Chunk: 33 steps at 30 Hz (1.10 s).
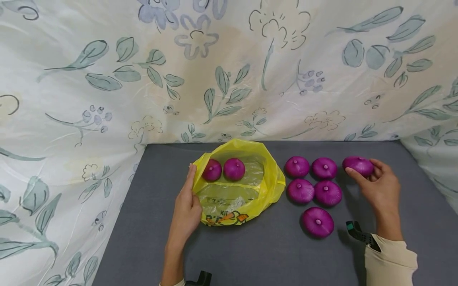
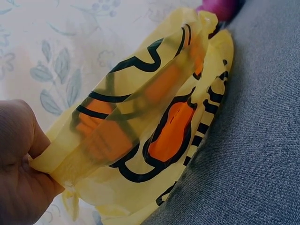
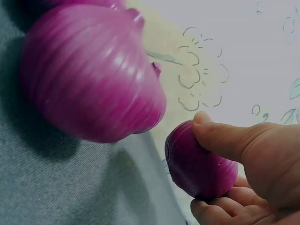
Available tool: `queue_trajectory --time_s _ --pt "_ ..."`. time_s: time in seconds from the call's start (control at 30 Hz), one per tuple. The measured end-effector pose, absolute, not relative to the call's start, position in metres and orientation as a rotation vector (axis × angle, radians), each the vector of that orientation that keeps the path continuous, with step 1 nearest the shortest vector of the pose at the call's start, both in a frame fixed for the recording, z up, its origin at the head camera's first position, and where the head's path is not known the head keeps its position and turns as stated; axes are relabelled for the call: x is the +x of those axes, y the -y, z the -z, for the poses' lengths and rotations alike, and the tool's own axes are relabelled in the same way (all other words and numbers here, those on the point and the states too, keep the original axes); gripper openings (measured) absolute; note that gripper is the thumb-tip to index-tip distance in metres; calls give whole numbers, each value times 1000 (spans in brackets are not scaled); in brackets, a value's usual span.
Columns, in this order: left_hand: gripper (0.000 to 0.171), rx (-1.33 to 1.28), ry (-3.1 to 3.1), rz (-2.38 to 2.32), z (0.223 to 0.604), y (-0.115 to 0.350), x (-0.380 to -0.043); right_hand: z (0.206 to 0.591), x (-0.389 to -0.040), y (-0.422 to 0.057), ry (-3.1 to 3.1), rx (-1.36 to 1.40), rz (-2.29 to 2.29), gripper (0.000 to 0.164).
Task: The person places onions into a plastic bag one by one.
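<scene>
My left hand (image 1: pixel 186 210) pinches the left rim of a yellow plastic bag (image 1: pixel 275 186), whose mouth faces up and stands wide. Two red onions (image 1: pixel 234 169) lie inside it at the back left. In the left wrist view the bag (image 2: pixel 173 126) shows orange and black print, its edge caught between thumb and fingers. My right hand (image 1: pixel 384 186) grips another red onion (image 1: pixel 359 165) at the far right, thumb on one side and fingers on the other. The right wrist view shows this onion (image 3: pixel 201 164) held up, with a nearer onion (image 3: pixel 93 75) on the table.
Several red onions (image 1: pixel 328 193) sit in rows on the dark grey table (image 1: pixel 264 254) between the bag and my right hand. One onion (image 1: pixel 317 222) lies nearer the front. A floral cloth (image 1: pixel 214 79) hangs behind the table's back edge.
</scene>
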<state>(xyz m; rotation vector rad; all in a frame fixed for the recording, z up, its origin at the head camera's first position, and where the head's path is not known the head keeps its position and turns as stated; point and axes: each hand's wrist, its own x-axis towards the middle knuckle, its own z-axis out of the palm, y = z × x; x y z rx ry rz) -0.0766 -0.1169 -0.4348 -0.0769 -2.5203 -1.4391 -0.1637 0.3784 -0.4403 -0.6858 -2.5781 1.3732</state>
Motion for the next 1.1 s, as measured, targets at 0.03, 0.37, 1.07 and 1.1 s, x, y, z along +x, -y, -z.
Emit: queue_trajectory --time_s 0.03,0.37,1.07,1.1 --pt "82 -75 2521 1443 435 117 -76 439 -163 -378 2572 -683 -1373 95" --pt "81 -55 2543 1457 433 118 -75 430 -163 -370 2534 -660 -1353 91" --pt "81 -84 2521 1452 434 117 -77 413 -159 -357 2481 -612 -1375 88" --pt "81 -83 2519 1454 434 117 -77 413 -159 -357 2480 -606 -1378 87"
